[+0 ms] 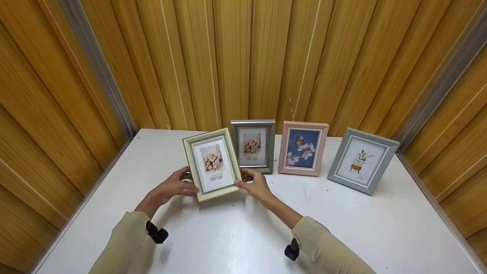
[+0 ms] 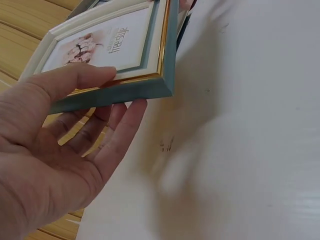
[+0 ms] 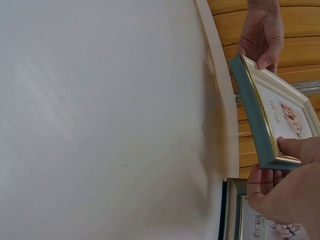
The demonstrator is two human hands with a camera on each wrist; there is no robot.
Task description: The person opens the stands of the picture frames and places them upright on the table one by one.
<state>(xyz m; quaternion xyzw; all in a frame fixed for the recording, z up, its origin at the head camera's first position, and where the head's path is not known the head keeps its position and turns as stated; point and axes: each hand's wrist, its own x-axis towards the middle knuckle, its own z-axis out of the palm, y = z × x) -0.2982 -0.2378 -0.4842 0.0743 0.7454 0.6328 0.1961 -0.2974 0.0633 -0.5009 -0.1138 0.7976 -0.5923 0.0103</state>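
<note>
A cream picture frame with a flower print is held tilted above the white table by both hands. My left hand grips its lower left side; in the left wrist view the thumb lies on the front and the other fingers are behind and below. My right hand pinches the lower right corner, its thumb on the front edge, as the right wrist view also shows. Just right of it stands a grey-green picture frame with a similar print, partly covered by the cream one and the right hand.
Farther right stand a pink picture frame with a blue blossom picture and a pale green picture frame with a plant drawing, turned at an angle. The white table meets wood-look panel walls at the back and both sides.
</note>
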